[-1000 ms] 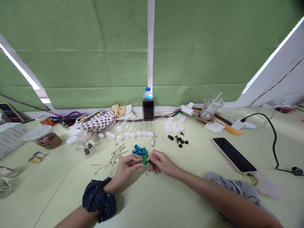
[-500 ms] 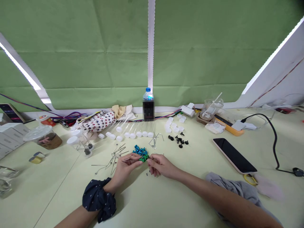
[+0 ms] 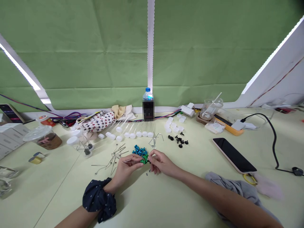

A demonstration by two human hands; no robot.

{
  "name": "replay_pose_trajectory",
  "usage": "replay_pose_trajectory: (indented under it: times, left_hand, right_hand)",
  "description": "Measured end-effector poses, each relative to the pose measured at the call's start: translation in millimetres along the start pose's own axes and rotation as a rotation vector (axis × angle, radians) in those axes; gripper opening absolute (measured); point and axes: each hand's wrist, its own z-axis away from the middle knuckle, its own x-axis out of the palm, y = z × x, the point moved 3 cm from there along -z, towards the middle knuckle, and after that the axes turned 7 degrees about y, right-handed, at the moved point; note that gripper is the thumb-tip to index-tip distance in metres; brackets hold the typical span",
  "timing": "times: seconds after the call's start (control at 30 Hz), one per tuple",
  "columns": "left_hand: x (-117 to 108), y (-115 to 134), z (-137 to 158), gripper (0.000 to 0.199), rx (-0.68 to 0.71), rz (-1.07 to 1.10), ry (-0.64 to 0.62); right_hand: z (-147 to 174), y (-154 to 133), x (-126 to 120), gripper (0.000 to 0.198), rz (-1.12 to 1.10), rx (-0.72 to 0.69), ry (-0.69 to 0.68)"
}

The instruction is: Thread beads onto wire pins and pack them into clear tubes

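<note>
My left hand (image 3: 129,165) is closed in a pinch on a thin metal rod (image 3: 127,161), its fingertips touching small green metal pieces (image 3: 144,159). Just right of it, my right hand (image 3: 161,163) is closed too, thumb and forefinger together at the edge of the green pieces; a tiny dark part shows by the fingertips, too small to name. Behind both hands lies a heap of shiny blue metal pieces (image 3: 139,150). Loose thin metal rods (image 3: 114,156) are scattered left of my left hand. Tiny grey bits (image 3: 147,173) lie below the fingertips.
Clear tubes with white caps (image 3: 132,136) lie behind, near bent metal rods (image 3: 155,139). Black screws (image 3: 181,142) and loose white caps (image 3: 174,126) sit to the right, with a phone (image 3: 234,155) beyond. A bottle (image 3: 148,95) stands at the back, a lidded cup (image 3: 47,139) far left.
My right hand has shifted slightly up, its fingers curled somewhat differently at the green pieces. My left hand stays almost in place, and a little more green shows between the hands.
</note>
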Motion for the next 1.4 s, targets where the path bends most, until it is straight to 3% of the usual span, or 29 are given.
replay_pose_trajectory:
  times: [0.8,1.4]
  left_hand:
    - [-2.1,2.9,0.0,0.011,-0.008,-0.007,0.089]
    - [1.6,3.6,-0.1,0.011,0.017,-0.025,0.005]
  right_hand:
    - [0.6,3.6,2.6,0.040,0.031,0.038,-0.033]
    - [-0.9,2.4,-0.1,0.040,0.017,0.015,0.021]
